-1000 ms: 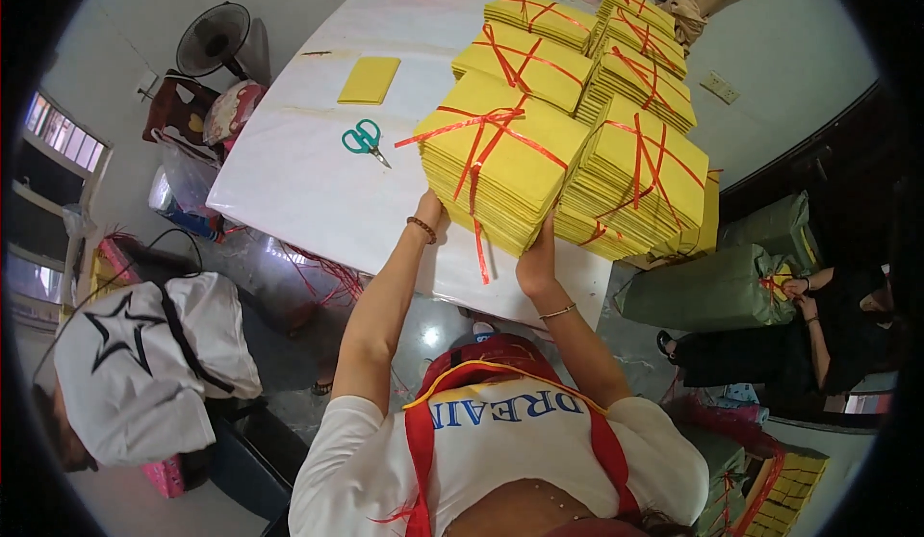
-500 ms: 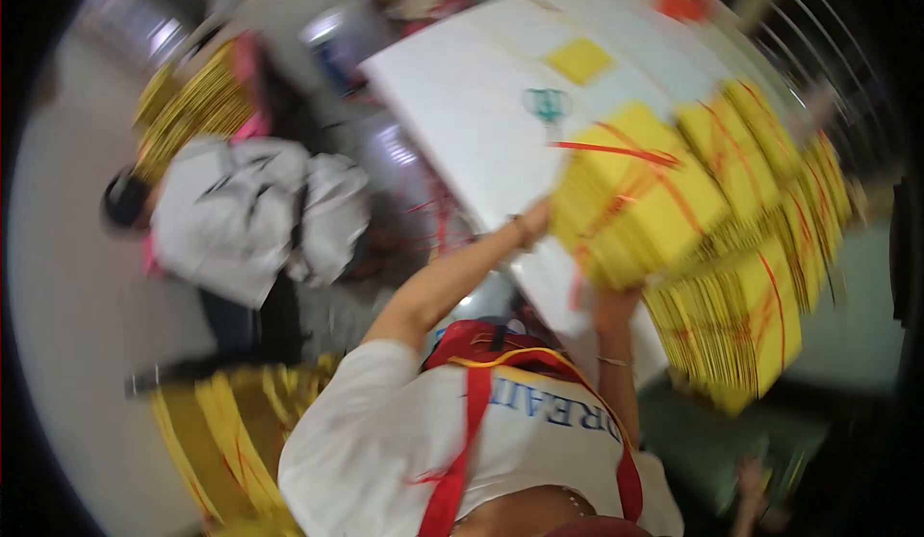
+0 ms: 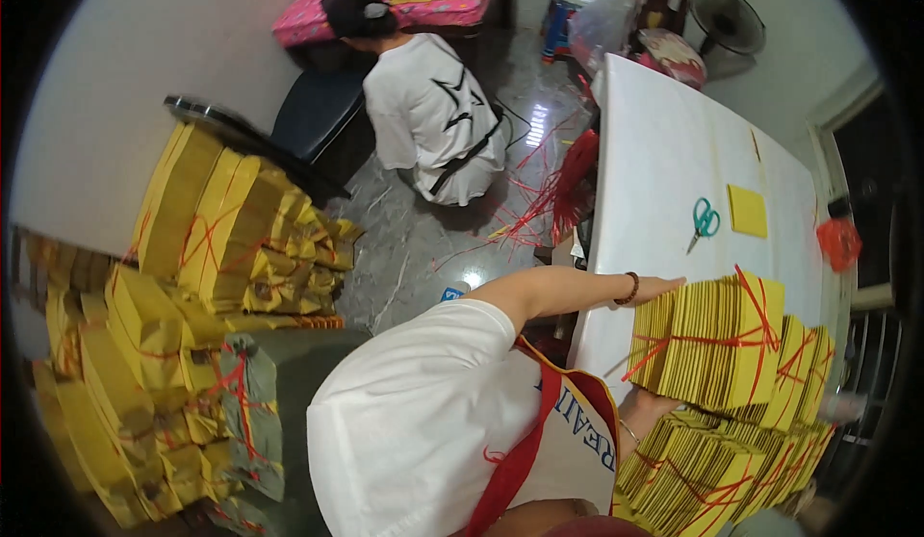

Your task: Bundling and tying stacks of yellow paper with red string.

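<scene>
Both hands are on a thick bundle of yellow paper packets, tied with red string, its layered edges turned toward me. My left hand, below a brown beaded bracelet, grips its far left end, fingers partly hidden. My right hand holds it from the near side, close to the lower left corner, fingers partly covered. The bundle sits at the right part of the white table, against other tied yellow bundles. Green-handled scissors and a small yellow packet lie farther back.
Loose red string hangs at the table's left edge and trails on the floor. A person in a white shirt crouches beyond a dark chair. Stacked yellow bundles stand at left. A red plastic bag is by the window.
My view has swung left, so the table and bundles lie farther right in it. The held bundle now shows its layered edges more than its flat face. Both hands stay on it.
</scene>
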